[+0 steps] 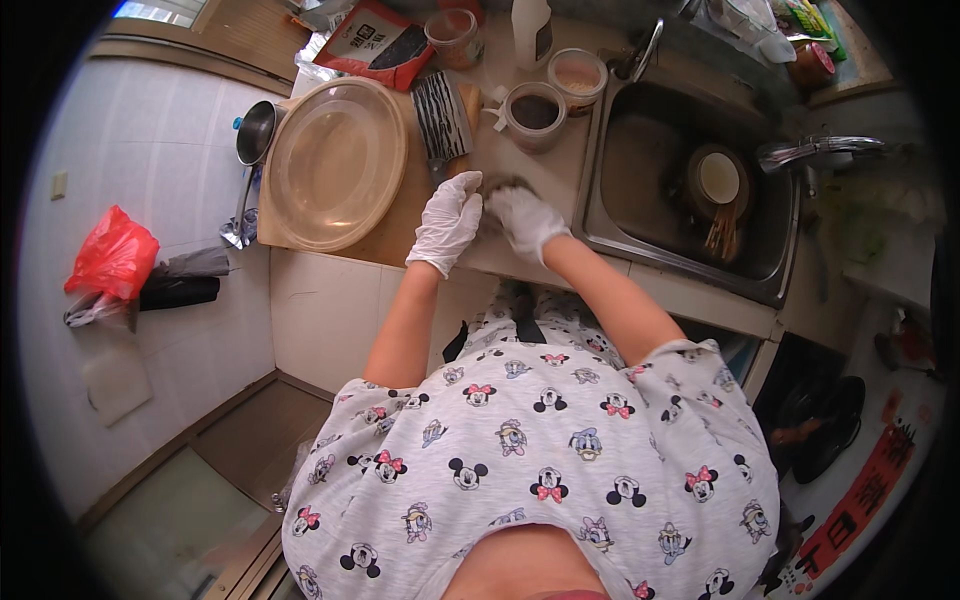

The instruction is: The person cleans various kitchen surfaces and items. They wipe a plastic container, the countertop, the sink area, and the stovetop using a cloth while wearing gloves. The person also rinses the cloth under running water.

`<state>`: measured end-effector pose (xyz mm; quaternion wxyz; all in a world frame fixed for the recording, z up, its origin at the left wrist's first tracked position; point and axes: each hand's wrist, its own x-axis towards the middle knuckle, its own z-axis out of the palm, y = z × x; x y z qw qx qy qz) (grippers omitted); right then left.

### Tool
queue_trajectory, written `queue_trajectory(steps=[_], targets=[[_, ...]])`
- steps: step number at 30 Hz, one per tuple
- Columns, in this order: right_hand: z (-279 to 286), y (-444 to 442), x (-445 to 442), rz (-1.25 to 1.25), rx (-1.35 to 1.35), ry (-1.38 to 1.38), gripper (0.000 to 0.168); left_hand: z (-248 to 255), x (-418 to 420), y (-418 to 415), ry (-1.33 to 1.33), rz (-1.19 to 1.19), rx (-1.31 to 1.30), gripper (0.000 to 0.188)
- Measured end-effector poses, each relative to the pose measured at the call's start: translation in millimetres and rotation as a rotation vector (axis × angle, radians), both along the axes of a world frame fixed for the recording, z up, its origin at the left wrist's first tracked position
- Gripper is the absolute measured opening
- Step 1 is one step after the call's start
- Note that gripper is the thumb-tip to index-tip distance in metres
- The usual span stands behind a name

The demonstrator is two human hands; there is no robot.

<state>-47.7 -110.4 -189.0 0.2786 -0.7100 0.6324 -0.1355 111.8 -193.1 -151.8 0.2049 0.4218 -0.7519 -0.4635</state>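
Note:
White gloves cover both hands over the counter, between the cutting board and the sink. My left hand is held edge-on with bent fingers beside a cleaver's handle; whether it holds anything is not plain. Close to it on the right, my right hand is blurred, and a dark, blurred thing shows at its fingers. The cleaver has a black-and-white patterned blade and lies on the right end of the wooden board. A large round translucent plastic lid covers most of that board. Beyond my hands stands a plastic tub of dark contents.
Behind the board are a red-and-white food bag, another tub and a white bottle. A tub of pale contents stands by the steel sink, which holds a white bowl. A saucepan is at the left.

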Motion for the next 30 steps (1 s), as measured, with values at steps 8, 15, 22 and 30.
queue_trajectory(steps=[8, 15, 22, 30], targets=[[-1.6, 126.0, -1.2, 0.072, -0.141, 0.037, 0.037, -0.8, 22.8, 13.6, -0.021, -0.023, 0.056, 0.032], [12.6, 24.8, 49.5, -0.174, 0.010, -0.088, 0.041, -24.6, 4.7, 44.2, -0.036, -0.405, -0.393, 0.033], [-16.8, 71.4, 6.9, -0.180, -0.120, -0.262, 0.035, 18.9, -22.3, 72.8, -0.086, -0.594, -0.077, 0.048], [-2.1, 296.5, -149.5, -0.523, -0.207, 0.089, 0.030, -9.2, -133.2, 180.7, -0.129, -1.100, -0.149, 0.059]])
